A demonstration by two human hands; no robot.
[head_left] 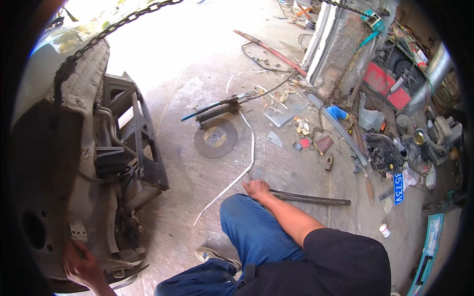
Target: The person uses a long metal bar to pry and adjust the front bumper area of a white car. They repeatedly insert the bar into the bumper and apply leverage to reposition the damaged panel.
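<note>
At the lower left my left hand [81, 264] is raised against the stripped front end of a vehicle [91, 148], its fingers curled just below a small metal bracket with holes [77, 230]. Shade hides what, if anything, is between those fingers. My right hand [256, 189] rests by my bent knee, fingers closed; a thin dark tip shows beyond them, too small to name. A long dark bar [313, 198] lies on the floor just right of that hand. Ahead of it a white strip [253, 148] runs along the floor.
A large abrasive disc [227, 143] lies beside a tool with a blue rod [197, 112]. A chain [123, 20] crosses the upper left. Scrap, a metal channel [340, 130], a blue plate [398, 188] and a small white bottle [384, 230] are on the right, near a pillar [340, 54].
</note>
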